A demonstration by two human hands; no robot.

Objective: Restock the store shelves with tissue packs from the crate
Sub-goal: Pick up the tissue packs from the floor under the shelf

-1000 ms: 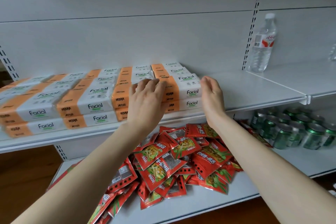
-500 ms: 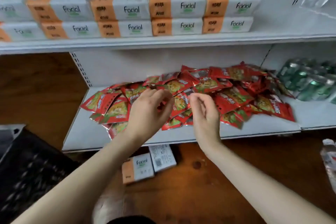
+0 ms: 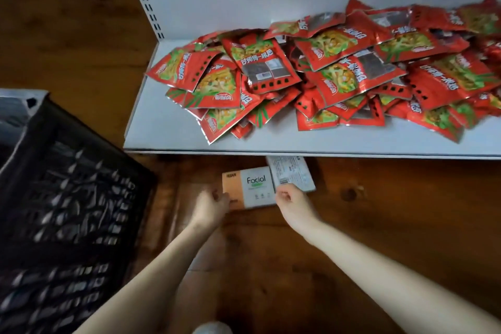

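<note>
left hand (image 3: 212, 207) pinches tissue pack (image 3: 257, 186) end, right hand (image 3: 292, 203) grip unclear; one-sided lift may drop it

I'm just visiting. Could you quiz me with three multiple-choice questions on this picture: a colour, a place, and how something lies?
1. The snack packets on the shelf are: A red; B blue; C yellow.
2. The two tissue packs lie: A on the snack packets; B on the wooden floor; C on the shelf.
3. The pack marked Facial is: A standing on end; B torn open; C flat, label up.
Answers: A, their wrappers are red; B, wood shows around both; C, its printed face points at the camera.
</note>
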